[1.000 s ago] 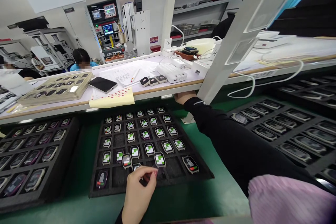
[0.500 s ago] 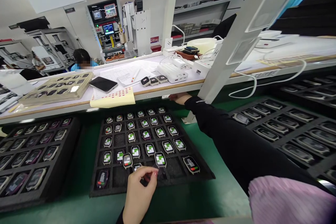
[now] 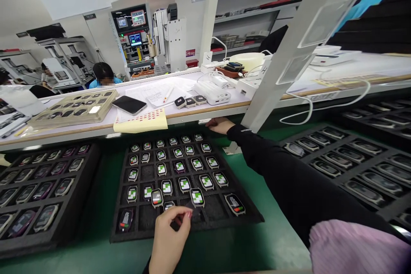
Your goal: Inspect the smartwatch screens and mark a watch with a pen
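My left hand [image 3: 171, 235] is closed in a pinch over the front of a black foam tray [image 3: 213, 222]. A faint see-through piece, looking like a thin clear film [image 3: 193, 208], shows at its fingertips. Close by lie a smartwatch [image 3: 197, 197] with a green and white screen and another smartwatch [image 3: 157, 198] with a grey screen, both resting askew over the tray's dividers. One more watch is partly covered by the hand. My right hand [image 3: 221, 125] reaches forward to the underside of the shelf edge, beside a small whitish piece [image 3: 204, 122]; its fingertips are hard to make out.
Foam trays of watches stand left [image 3: 69, 209] and right [image 3: 349, 154] on the green bench [image 3: 257, 239]. A white post [image 3: 272, 68] rises near my right arm. The shelf above holds a phone [image 3: 129, 105], papers, small dark blocks and a white charger [image 3: 213, 92]. A person sits beyond.
The view has tilted up slightly, so everything sits a little lower in the picture. Both hands stay in nearly the same places, the left still pinched.
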`<state>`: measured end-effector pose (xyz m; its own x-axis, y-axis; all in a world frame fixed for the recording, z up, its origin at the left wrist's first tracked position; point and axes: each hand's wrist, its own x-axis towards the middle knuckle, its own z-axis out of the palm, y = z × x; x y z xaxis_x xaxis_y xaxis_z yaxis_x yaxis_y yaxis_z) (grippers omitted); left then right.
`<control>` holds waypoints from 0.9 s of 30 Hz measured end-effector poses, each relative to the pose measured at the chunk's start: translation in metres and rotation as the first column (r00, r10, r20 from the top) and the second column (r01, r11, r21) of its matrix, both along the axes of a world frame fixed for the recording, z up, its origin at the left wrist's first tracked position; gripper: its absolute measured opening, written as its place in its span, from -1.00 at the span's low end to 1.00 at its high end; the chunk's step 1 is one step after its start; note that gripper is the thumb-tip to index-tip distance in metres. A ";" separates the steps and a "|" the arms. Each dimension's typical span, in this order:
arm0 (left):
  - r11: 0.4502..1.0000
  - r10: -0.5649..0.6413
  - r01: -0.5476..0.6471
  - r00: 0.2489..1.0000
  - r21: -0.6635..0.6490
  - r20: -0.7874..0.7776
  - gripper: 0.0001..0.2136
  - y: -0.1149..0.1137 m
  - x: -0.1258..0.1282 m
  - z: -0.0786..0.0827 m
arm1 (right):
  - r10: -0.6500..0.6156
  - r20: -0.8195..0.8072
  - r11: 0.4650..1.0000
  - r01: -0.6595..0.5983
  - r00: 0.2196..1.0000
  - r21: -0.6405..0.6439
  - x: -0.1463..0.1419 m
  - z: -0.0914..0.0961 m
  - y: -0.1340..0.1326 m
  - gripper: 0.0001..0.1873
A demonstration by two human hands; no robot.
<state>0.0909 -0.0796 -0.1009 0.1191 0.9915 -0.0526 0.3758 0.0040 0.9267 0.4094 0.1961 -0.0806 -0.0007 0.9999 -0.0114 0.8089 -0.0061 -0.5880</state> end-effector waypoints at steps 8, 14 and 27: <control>0.999 0.032 -0.033 0.995 0.009 0.099 -0.74 0.009 -0.002 0.003 | 0.253 -0.428 0.940 -0.325 0.868 -0.104 -0.058 -0.004 -0.075 -0.72; 0.999 0.045 -0.045 0.993 0.002 0.109 -0.74 0.023 0.000 0.008 | 0.396 -0.692 0.808 -0.588 0.603 -0.051 -0.111 0.004 -0.174 -0.39; 0.929 -0.193 0.339 0.785 0.148 -0.589 -0.46 0.041 0.021 -0.009 | 0.015 -0.725 0.999 -0.045 0.689 -0.021 -0.095 -0.039 -0.229 -0.41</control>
